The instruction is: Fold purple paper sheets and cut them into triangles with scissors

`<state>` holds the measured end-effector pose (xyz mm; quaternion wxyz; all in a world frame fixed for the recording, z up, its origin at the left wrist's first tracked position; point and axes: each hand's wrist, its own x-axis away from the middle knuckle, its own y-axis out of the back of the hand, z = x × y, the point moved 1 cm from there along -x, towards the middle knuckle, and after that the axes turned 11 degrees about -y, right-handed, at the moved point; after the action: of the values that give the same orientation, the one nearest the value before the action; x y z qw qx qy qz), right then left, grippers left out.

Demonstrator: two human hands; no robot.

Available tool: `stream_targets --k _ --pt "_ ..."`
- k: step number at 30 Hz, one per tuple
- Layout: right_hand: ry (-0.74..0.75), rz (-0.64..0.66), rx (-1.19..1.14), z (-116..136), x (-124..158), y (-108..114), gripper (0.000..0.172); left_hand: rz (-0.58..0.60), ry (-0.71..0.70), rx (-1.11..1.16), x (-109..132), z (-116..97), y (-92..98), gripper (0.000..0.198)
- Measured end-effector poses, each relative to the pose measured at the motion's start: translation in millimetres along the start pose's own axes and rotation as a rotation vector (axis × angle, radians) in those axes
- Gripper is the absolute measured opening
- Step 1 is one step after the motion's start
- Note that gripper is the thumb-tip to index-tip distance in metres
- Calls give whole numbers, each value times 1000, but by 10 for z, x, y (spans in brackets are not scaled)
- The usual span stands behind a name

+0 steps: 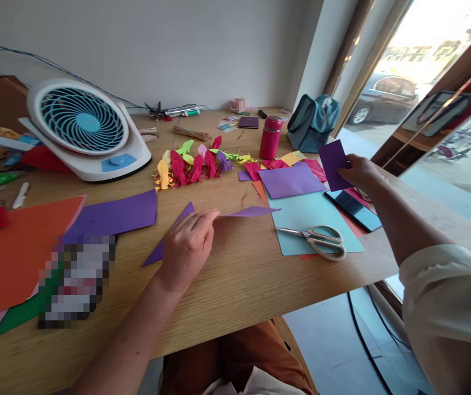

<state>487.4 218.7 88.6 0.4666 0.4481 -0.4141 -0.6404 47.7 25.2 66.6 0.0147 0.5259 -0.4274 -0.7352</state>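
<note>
My left hand (189, 247) pinches the left end of a light purple paper sheet (249, 212), which is seen nearly edge-on above the table. Partly behind that hand lies a dark purple paper triangle (156, 255). Over on the right, my right hand (359, 171) holds up a small dark purple paper piece (334, 164) between thumb and fingers. Below it a phone (353, 210) rests at the edge of a light blue sheet (284, 241). Scissors (321, 240) lie on that sheet, their blades pointing left. A purple sheet (290, 181) overlaps its back edge.
A white fan (136, 153) stands at the back left. Coloured paper flowers (196, 167) fill the table's middle back, beside a red flask (271, 138) and a teal bag (311, 129). Orange sheets (13, 252) and a dark purple sheet (115, 215) lie on the left.
</note>
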Motion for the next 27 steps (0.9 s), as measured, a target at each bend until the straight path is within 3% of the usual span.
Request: stream_targets --k 3,5,7,9,10,11,15,20,23,27 --pt "-96 -56 -70 212 -137 -84 39 -71 55 96 -41 5 30 36" --pt "-37 -60 -142 385 6 -115 47 -97 100 138 -39 -26 27 38" --pt "111 43 -236 545 349 -118 46 -131 168 171 -18 -65 28 37" --pt "411 324 -405 696 842 -99 46 -173 263 219 6 -91 41 33" --pt "538 436 -439 766 1110 -83 59 -191 311 256 15 -98 51 30" --pt "610 441 -418 836 1366 -68 73 -206 357 298 21 -103 63 29" --pt "713 283 -330 1188 2132 -121 107 -238 493 413 36 -132 144 24" --pt "750 2 -347 1591 2486 -390 100 -257 629 556 114 -224 284 23" --pt "754 33 -372 1651 2573 -539 103 -323 766 746 172 -247 353 19" --pt "598 73 -528 1578 2601 -645 92 -436 839 1066 206 -257 392 10"
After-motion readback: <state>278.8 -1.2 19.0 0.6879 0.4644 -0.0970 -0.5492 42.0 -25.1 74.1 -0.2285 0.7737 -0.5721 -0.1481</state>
